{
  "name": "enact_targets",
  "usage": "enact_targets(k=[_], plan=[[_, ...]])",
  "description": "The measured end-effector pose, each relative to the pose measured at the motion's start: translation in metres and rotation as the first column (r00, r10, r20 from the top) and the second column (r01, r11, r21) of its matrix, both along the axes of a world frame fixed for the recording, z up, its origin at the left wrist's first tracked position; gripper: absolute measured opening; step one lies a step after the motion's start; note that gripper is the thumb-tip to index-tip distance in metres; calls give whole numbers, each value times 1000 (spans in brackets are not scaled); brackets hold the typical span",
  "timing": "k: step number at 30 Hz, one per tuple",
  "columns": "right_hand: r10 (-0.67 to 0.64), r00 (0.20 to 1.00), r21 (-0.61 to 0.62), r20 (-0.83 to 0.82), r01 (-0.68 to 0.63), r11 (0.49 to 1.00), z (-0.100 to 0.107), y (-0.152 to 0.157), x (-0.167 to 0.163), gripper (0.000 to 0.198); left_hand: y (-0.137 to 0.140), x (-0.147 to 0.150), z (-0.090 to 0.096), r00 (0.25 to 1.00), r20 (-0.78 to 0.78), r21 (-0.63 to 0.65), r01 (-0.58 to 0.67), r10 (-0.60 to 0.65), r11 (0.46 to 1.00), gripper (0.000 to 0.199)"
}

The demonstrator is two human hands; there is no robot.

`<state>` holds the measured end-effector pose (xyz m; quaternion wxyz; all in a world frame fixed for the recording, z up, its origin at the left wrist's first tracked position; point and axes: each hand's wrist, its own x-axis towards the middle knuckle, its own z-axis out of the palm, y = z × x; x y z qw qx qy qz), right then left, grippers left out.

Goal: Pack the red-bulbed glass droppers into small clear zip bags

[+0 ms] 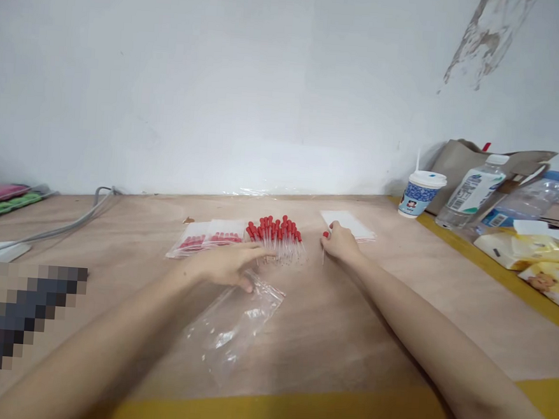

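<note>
In the head view, both forearms reach forward from the near edge of the table [327, 347] toward its far edge, where it meets the wall [196, 89]. The left forearm rises from the near left corner and angles inward; the right one comes in from the near right corner, its elbow slightly bent.

The left hand [230, 263] is palm down with its fingers stretched out and the thumb apart from them, loosely spread. Its blurred fingertips lie over the near left side of a heap of red-capped droppers [275, 231]; whether they touch it, I cannot tell. The thumb is over the upper end of a clear plastic bag [237, 325], which lies crumpled toward the near edge; contact there is unclear too.

The right hand [341, 242] is bent inward, fingers curled, pinching one red-capped dropper [325, 234] whose thin stem points down. It is at the near left part of a white flat stack [352, 225].

The heap is near the middle of the far edge, between the hands. Just left of it lie two filled bags [194, 240] showing red caps.
</note>
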<state>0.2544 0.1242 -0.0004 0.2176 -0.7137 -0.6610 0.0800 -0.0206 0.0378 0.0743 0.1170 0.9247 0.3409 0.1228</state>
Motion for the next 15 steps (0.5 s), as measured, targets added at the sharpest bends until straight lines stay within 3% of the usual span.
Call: enact_targets(k=[3,5,9,12,13,15], plan=[[-1,1000,-57,22,3,998,-2,2,-8,36,-25,10,-23,993,21,143,-117,115,983,38],[21,999,-83,29,-19,996,-1,1,-11,37,-49,7,-37,979,-11,137,-200,204,970,29],[83,996,-48,24,-82,995,2,-9,-8,41,-91,-3,-60,878,-158,97,-442,453,892,50],[168,972,133,-165,-147,980,2,-23,1,42,-96,-2,-67,895,-250,60,-367,370,928,56],[204,934,199,-293,-150,969,1,-28,4,42,-91,-1,-67,919,-258,46,-298,299,954,55],[275,784,293,-557,-124,948,-3,-42,7,39,-73,3,-64,962,-242,25,-121,124,992,54]])
